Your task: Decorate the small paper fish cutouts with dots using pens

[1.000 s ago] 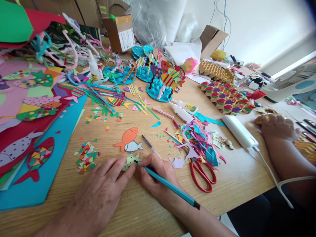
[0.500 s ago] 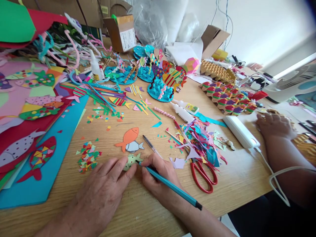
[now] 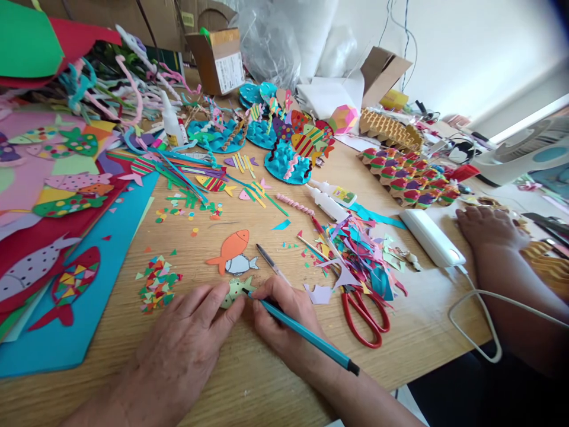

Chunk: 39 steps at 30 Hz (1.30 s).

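A light green paper fish (image 3: 237,290) with dark dots lies flat on the table under my fingers. My left hand (image 3: 189,332) pins its left end, thumb and fingertips closed against it. In my right hand (image 3: 284,317) is a teal felt-tip pen (image 3: 306,333), its black tip touching the fish near the tail. Just beyond lie an orange paper fish (image 3: 235,244) and a pale blue paper fish (image 3: 240,264) with a dark outline, partly overlapping. A grey pen (image 3: 268,259) rests beyond my right hand.
Red-handled scissors (image 3: 367,317) and colourful paper scraps (image 3: 360,249) lie to the right, near a white power bank (image 3: 431,237). Another person's hand (image 3: 491,228) rests farther right. Paper bits (image 3: 160,281) and blue sheets (image 3: 104,284) are leftward; glue bottles (image 3: 329,203) lie beyond.
The white cable's loop at the right has swung left. My hands, the pen and the paper fish stay almost where they were.
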Available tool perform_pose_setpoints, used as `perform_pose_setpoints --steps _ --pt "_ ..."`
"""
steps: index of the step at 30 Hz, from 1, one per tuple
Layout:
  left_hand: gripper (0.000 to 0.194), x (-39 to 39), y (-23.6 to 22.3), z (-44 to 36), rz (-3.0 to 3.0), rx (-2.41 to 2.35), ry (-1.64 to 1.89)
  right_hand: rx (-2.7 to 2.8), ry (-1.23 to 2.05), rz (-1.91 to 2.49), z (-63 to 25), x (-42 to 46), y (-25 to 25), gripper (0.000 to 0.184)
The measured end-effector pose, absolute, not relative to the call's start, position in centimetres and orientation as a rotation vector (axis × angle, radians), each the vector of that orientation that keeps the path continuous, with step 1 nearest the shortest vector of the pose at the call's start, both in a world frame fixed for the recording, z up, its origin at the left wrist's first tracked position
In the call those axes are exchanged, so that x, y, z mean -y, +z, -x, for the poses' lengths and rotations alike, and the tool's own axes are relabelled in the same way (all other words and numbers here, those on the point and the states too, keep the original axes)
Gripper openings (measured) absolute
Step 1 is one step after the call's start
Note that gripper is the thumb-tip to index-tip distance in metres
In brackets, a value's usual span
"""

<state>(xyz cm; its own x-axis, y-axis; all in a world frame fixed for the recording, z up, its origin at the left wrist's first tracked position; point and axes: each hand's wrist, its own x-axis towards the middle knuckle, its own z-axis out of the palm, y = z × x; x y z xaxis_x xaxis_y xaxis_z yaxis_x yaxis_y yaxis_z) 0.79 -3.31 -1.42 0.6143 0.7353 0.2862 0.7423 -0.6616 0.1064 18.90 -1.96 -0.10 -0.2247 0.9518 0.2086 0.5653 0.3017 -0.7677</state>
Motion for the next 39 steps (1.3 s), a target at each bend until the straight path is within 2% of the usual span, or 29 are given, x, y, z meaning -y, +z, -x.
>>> perform_pose_setpoints --steps 22,32,39 --pt "0.045 3.13 -1.53 -0.86 2.767 1.213 -0.505 1.864 0.727 1.364 -18.73 1.8 -0.17 0.008" --pt "0.045 3.17 -1.8 -0.72 2.77 1.209 -0.476 1.736 0.918 1.348 -19.47 2.41 -0.26 0.01" --pt "0.045 2.99 -1.55 -0.6 2.776 1.183 -0.475 1.795 0.78 1.313 -19.19 2.08 -0.15 0.011"
